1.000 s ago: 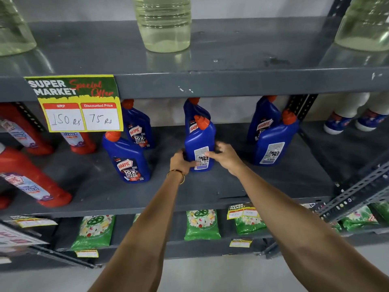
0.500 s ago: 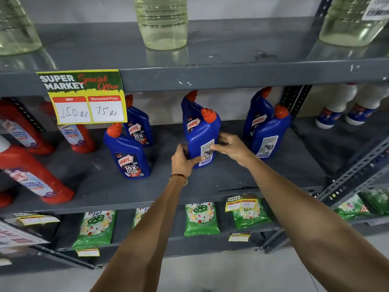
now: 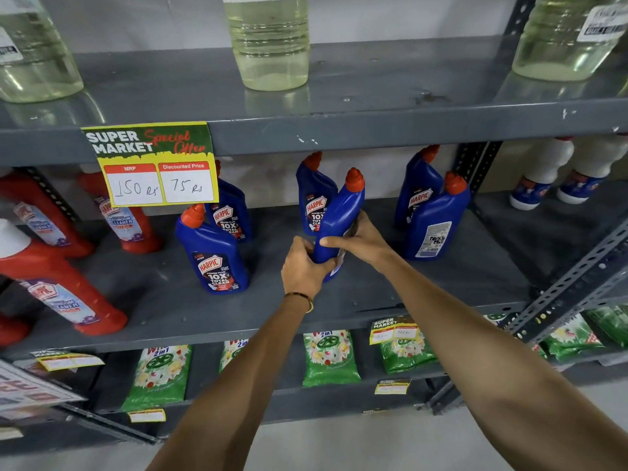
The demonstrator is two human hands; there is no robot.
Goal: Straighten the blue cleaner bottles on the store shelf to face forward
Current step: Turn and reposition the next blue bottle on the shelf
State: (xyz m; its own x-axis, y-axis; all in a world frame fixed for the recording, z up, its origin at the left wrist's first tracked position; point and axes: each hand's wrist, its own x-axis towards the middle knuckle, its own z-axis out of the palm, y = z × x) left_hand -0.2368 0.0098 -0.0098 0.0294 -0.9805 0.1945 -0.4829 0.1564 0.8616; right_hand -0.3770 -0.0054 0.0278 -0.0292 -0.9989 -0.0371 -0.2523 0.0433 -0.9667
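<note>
Held blue bottle (image 3: 339,215): middle grey shelf (image 3: 153,300), centre, front row. Long axis tilted, red cap (image 3: 354,180) upper right, base lower left; narrow side toward camera, label edge showing at right.
Left hand (image 3: 304,270): fingers wrapped round base.
Right hand (image 3: 362,241): fingers closed round mid-body.
Front-left bottle (image 3: 212,253): upright, label forward.
Front-right bottle (image 3: 436,219): back label forward.

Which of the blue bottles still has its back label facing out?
The front right blue bottle, untouched by either hand: its white back label faces out. The other standing ones show red Harpic fronts; the held bottle is mid-turn.
</note>
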